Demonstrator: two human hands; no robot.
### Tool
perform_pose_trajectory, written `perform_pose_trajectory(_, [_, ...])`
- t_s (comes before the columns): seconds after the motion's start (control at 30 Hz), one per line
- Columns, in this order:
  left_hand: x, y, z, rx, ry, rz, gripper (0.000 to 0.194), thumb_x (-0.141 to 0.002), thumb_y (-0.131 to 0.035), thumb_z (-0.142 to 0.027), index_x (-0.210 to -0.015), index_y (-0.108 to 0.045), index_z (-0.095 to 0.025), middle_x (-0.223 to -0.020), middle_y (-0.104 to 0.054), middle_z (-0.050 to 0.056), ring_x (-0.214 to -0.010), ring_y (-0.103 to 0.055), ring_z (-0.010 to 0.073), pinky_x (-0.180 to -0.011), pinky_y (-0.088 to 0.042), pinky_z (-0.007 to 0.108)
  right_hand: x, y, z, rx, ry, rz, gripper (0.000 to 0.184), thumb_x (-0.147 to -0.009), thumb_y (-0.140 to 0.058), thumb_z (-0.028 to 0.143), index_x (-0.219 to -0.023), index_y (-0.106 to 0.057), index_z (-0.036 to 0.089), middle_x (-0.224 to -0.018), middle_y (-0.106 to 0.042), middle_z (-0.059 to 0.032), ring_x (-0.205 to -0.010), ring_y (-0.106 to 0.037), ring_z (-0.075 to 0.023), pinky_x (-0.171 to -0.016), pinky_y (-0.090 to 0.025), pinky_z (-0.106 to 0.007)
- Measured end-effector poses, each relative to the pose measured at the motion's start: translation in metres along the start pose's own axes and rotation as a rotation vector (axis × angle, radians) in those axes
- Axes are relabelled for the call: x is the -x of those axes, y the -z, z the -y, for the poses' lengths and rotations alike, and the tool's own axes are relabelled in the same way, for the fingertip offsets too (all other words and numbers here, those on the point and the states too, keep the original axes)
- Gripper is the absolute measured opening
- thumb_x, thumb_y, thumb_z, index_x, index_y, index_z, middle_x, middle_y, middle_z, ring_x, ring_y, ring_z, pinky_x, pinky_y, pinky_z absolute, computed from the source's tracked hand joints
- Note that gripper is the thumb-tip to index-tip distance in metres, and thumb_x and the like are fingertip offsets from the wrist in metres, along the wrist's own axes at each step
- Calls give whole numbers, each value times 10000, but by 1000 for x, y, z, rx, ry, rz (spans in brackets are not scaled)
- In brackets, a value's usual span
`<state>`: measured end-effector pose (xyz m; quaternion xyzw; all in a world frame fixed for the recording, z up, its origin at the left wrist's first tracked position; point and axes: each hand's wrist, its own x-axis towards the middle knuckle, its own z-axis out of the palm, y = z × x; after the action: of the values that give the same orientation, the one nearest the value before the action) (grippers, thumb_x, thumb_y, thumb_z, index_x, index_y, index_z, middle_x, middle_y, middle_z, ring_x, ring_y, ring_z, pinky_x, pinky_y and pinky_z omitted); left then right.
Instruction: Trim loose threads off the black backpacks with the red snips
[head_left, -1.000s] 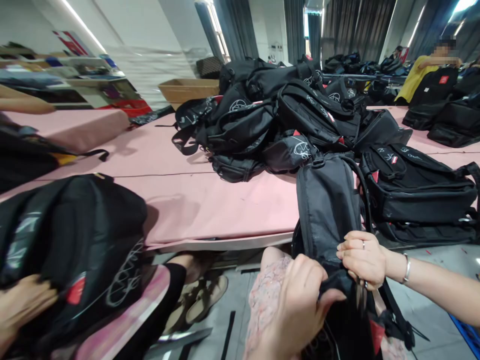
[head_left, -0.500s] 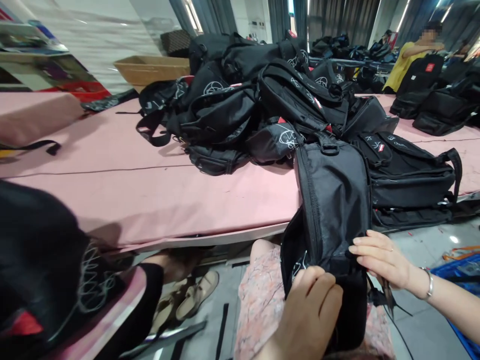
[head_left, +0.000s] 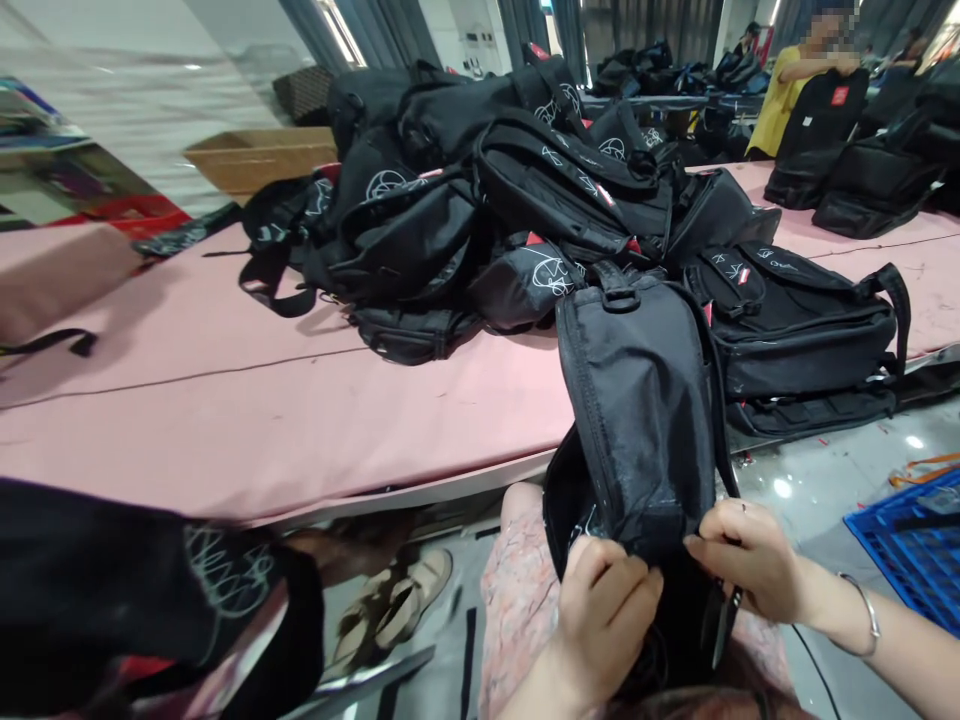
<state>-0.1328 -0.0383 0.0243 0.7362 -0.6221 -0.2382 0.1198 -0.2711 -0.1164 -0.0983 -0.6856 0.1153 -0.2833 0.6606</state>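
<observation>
A black backpack [head_left: 637,390] leans from the table edge onto my lap, its lower part in dark folds. My left hand [head_left: 606,610] is closed on the fabric at its lower left, beside a gap where white line print shows. At the lower right edge of the bag, my right hand [head_left: 750,560] has its fingers bent and pressed together. A pair of small dark scissors [head_left: 721,622] is tucked in that hand, with the blades pointing down. Whether the right fingertips also pinch the fabric, I cannot tell.
Several black backpacks [head_left: 420,230] are heaped on the pink table [head_left: 187,420]. Another backpack [head_left: 806,335] lies at the right. A cardboard box [head_left: 262,160] stands behind. A blue crate [head_left: 911,540] is on the floor. A person in yellow [head_left: 776,100] handles a bag across the table.
My right hand has gone from lying with stretched fingers on the bag's side to a closed grip lower down. The dark bag at the left has shifted, and the view has tilted.
</observation>
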Motion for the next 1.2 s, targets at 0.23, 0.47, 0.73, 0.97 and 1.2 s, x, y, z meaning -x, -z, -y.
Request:
perform_pose_trajectory(0.23, [3, 4, -4, 115, 89, 27, 153, -741, -515, 35, -760, -513, -117, -723, -524, 16, -707, -371, 112, -621, -291, 275, 0, 1, -5, -96, -15, 76, 102, -785, -470, 73, -724, -408, 126, -641, -363, 7, -600, -272, -80, -574, -201, -230])
perform_pose_trajectory(0.47, [6, 15, -3, 170, 102, 100, 216, -722, -487, 59, -837, -530, -119, -751, -514, 46, -730, -386, 130, -635, -314, 281, -9, 4, -2, -73, 27, 102, 100, -781, -434, 89, -683, -436, 111, -625, -401, 11, -577, -297, -66, -567, -213, -211])
perform_pose_trajectory(0.73, [6, 21, 2, 178, 80, 94, 199, -729, -461, 57, -818, -502, -116, -737, -500, 36, -715, -370, 114, -634, -302, 273, -10, -1, -6, -85, 102, 110, 127, -725, -406, 99, -807, -494, 142, -706, -428, 0, -614, -303, -84, -583, -175, -227])
perform_pose_trajectory(0.97, [6, 19, 1, 168, 66, 67, 212, -706, -491, 60, -834, -500, -109, -752, -503, 49, -730, -379, 128, -628, -310, 270, -14, 5, 3, -64, 19, 163, 263, -713, -391, 67, -920, -520, 164, -806, -490, -17, -669, -369, -99, -590, -246, -231])
perform_pose_trajectory(1.2, [5, 10, -14, 19, 152, 18, 215, -714, -494, 79, -813, -492, -111, -751, -510, 41, -770, -400, 131, -662, -372, 271, -20, 36, 7, 52, -161, 134, 320, -833, -531, 245, -1104, -407, 129, -1038, -459, -76, -944, -418, -138, -807, -359, -248])
